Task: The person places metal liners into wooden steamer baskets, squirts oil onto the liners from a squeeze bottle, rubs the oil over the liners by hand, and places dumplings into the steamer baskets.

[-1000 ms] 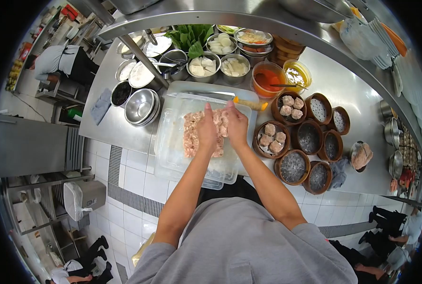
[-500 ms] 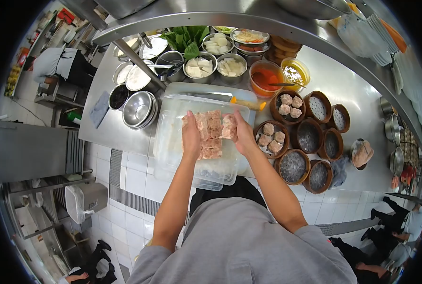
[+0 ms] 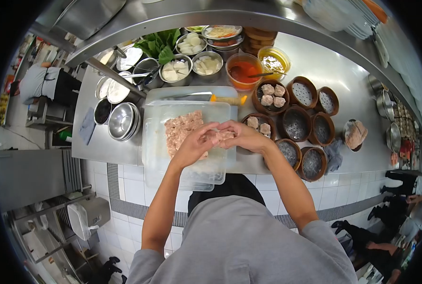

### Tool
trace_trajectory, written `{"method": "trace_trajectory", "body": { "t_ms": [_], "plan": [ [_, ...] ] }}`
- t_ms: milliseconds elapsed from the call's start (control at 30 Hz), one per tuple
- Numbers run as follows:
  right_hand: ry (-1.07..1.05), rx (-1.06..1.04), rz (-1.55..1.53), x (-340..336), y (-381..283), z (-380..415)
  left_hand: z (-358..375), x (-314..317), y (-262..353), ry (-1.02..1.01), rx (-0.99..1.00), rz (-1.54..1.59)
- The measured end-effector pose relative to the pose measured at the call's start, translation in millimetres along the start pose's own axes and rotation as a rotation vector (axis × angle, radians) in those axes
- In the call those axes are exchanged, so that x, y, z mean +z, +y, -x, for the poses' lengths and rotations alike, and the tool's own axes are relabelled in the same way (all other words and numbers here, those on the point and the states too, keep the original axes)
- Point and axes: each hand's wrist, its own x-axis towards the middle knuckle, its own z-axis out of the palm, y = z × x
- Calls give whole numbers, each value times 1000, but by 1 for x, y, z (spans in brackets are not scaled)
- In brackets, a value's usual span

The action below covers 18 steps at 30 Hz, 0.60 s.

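My left hand (image 3: 195, 143) and my right hand (image 3: 245, 136) meet over the right part of a translucent plastic tray (image 3: 215, 165). Between their fingers they hold raw siu mai (image 3: 222, 137), partly covered by the fingers. A tight block of more siu mai (image 3: 182, 128) lies on the tray, left of the hands. Just beyond my right hand, a round steamer basket (image 3: 271, 134) containing several siu mai is partly hidden by that hand. Behind it, another steamer basket (image 3: 284, 110) holds several more.
Further steamer baskets (image 3: 311, 164) stand to the right. A yellow-handled knife (image 3: 227, 99) lies behind the tray. Tubs of orange liquid (image 3: 244, 68) and yellow liquid (image 3: 273, 61) stand beyond. Metal bowls (image 3: 122, 121) are stacked at left. A steel shelf (image 3: 173, 27) crosses above.
Both hands have come together at the tray's right side. Earlier, the left pressed the block's left edge while the right held siu mai apart. The view has shifted.
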Motion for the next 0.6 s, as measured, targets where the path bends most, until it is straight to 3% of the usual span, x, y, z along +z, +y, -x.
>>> {"method": "trace_trajectory", "body": {
  "t_ms": [33,167,267,400,467,600],
  "plan": [
    [13,-2,-7,-4,3,10,-4,3,3,-99,-53,33],
    [122,-147,-88,-12,15,57,-13,37,2,-133,-3,-42],
    [198,-179,-202,-9,18,94,-18,65,2,-182,-126,60],
    [434,-237,75,-9,33,129,-15,102,15,-153,-14,-226],
    [428,-207,48,-17,40,145,-19,109,9,-248,-119,-22],
    [390,-215,-120,-25,39,175,-30,121,13,-364,-202,90]
  ]
}}
